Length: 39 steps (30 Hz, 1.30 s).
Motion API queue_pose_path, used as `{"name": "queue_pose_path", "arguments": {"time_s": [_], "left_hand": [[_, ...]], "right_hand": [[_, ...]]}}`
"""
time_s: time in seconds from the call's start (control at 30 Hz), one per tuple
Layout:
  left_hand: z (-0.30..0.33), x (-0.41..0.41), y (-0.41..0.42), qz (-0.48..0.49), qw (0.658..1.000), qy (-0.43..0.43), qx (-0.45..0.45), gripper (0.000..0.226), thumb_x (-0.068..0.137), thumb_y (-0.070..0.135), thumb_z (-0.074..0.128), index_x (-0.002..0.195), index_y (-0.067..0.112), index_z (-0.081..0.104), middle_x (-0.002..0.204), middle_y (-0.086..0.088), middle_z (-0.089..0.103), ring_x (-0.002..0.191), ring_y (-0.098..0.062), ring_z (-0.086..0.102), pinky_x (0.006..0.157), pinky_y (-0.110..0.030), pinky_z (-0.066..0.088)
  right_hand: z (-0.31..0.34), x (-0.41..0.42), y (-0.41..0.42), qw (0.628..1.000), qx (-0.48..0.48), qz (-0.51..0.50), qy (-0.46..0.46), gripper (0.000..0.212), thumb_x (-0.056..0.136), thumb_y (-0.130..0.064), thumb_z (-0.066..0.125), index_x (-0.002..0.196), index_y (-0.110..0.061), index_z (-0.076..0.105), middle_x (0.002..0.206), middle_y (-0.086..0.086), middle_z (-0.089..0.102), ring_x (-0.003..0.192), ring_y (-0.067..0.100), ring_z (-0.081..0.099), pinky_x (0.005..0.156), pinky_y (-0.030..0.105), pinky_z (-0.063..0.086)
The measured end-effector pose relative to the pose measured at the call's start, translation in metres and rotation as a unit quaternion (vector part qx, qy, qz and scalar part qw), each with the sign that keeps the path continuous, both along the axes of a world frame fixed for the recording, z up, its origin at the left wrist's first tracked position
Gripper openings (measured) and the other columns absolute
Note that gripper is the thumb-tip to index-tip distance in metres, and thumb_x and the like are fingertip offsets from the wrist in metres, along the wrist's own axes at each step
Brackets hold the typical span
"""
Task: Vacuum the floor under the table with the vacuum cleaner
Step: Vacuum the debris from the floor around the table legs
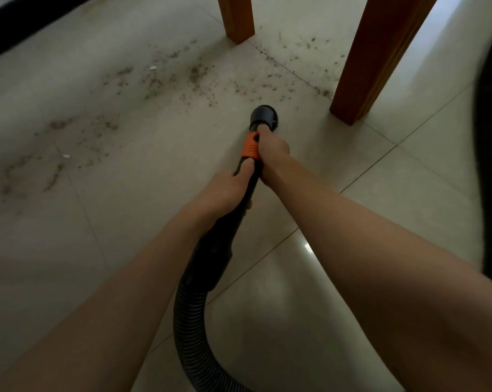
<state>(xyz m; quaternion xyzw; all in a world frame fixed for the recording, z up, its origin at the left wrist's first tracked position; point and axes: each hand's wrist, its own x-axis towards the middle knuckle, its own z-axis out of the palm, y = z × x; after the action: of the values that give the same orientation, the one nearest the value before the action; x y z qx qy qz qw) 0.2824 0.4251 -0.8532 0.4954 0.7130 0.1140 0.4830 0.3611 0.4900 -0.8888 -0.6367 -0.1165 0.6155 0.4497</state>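
My right hand (271, 147) clenched round vacuum wand (246, 176) at orange collar (250, 148); my left hand (229, 190) grasping wand just behind. Black nozzle (263, 117) low over tiled floor (126, 222), near front table leg (372, 58). Dirt (194, 75) scattered beyond nozzle. Ribbed hose (191, 321) curls back below my forearms.

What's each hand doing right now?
Left hand: closed around the vacuum wand, below the orange collar.
Right hand: closed around the same wand, higher up, just behind the nozzle.
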Motion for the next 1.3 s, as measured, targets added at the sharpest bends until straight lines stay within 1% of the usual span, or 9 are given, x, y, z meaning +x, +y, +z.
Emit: {"name": "queue_pose_path", "arguments": {"time_s": [0.1,0.27,0.4,0.57,0.63,0.7,0.87,1.13,1.3], "left_hand": [[0.0,-0.002,-0.011,0.008,1.0,0.004,-0.002,0.054,0.097,0.051,0.031,0.078,0.008,0.058,0.067,-0.011,0.061,0.061,-0.026,0.058,0.067,-0.033,0.05],[0.007,-0.012,-0.031,0.008,0.999,0.038,-0.013,0.056,0.097,0.05,0.029,0.072,0.009,0.058,0.067,-0.01,0.062,0.063,-0.027,0.059,0.073,-0.034,0.051],[0.012,-0.015,-0.043,-0.013,0.999,0.046,-0.004,0.052,0.097,0.05,0.03,0.076,0.011,0.056,0.066,-0.007,0.061,0.059,-0.02,0.057,0.059,-0.026,0.046],[0.011,-0.019,-0.057,-0.034,0.998,0.055,-0.001,0.045,0.097,0.049,0.033,0.081,0.013,0.054,0.07,-0.006,0.062,0.059,-0.019,0.057,0.06,-0.026,0.047],[0.014,-0.02,-0.057,-0.042,0.997,0.066,0.008,0.045,0.098,0.049,0.032,0.079,0.014,0.052,0.07,-0.006,0.062,0.058,-0.019,0.057,0.059,-0.026,0.046],[0.021,-0.017,-0.053,-0.06,0.994,0.089,0.012,0.048,0.098,0.05,0.029,0.079,0.013,0.052,0.069,-0.006,0.062,0.058,-0.019,0.058,0.06,-0.026,0.047],[0.05,-0.003,-0.039,-0.09,0.988,0.125,0.01,0.056,0.098,0.052,0.023,0.082,0.01,0.056,0.072,-0.007,0.062,0.061,-0.018,0.058,0.058,-0.024,0.046],[0.098,0.051,-0.038,-0.145,0.981,0.128,-0.021,0.059,0.101,0.046,0.017,0.091,0.004,0.058,0.076,-0.009,0.059,0.066,-0.019,0.056,0.06,-0.026,0.045],[0.105,0.067,-0.053,-0.16,0.975,0.144,-0.046,0.044,0.102,0.042,0.025,0.093,0.01,0.053,0.08,-0.005,0.054,0.069,-0.016,0.053,0.061,-0.025,0.041]], "right_hand": [[-0.001,-0.003,-0.006,0.999,-0.012,0.025,0.032,0.042,0.096,-0.024,0.052,0.126,0.006,0.051,0.112,0.017,0.059,0.098,0.03,0.059,0.085,0.038,0.049],[0.003,-0.02,-0.021,0.993,-0.032,0.083,0.082,0.033,0.097,-0.024,0.049,0.121,-0.001,0.052,0.087,0.008,0.055,0.067,0.018,0.053,0.055,0.03,0.045],[0.002,-0.018,-0.028,0.993,-0.024,0.081,0.083,0.04,0.098,-0.023,0.049,0.127,0.004,0.05,0.107,0.015,0.056,0.084,0.024,0.053,0.082,0.037,0.048],[0.002,-0.005,-0.042,0.989,-0.027,0.098,0.104,0.029,0.096,-0.027,0.054,0.114,-0.004,0.054,0.093,0.009,0.056,0.085,0.024,0.056,0.091,0.041,0.051],[0.005,-0.002,-0.051,0.986,-0.026,0.123,0.107,0.023,0.094,-0.025,0.056,0.109,-0.007,0.054,0.084,0.006,0.054,0.074,0.019,0.054,0.073,0.031,0.052],[0.01,0.002,-0.059,0.983,-0.026,0.153,0.096,0.018,0.095,-0.026,0.056,0.103,-0.011,0.053,0.075,0.003,0.049,0.061,0.014,0.046,0.052,0.024,0.039],[0.035,0.02,-0.066,0.979,0.011,0.172,0.114,0.024,0.096,-0.025,0.055,0.075,-0.016,0.048,0.046,-0.002,0.042,0.041,0.009,0.037,0.04,0.019,0.025],[0.072,0.067,-0.085,0.98,0.045,0.143,0.131,0.028,0.096,-0.035,0.055,0.098,-0.008,0.055,0.072,0.002,0.05,0.053,0.011,0.04,0.047,0.023,0.027],[0.07,0.094,-0.103,0.984,0.055,0.131,0.11,0.03,0.092,-0.037,0.06,0.08,-0.01,0.054,0.064,0.002,0.038,0.053,0.012,0.03,0.048,0.023,0.025]]}}
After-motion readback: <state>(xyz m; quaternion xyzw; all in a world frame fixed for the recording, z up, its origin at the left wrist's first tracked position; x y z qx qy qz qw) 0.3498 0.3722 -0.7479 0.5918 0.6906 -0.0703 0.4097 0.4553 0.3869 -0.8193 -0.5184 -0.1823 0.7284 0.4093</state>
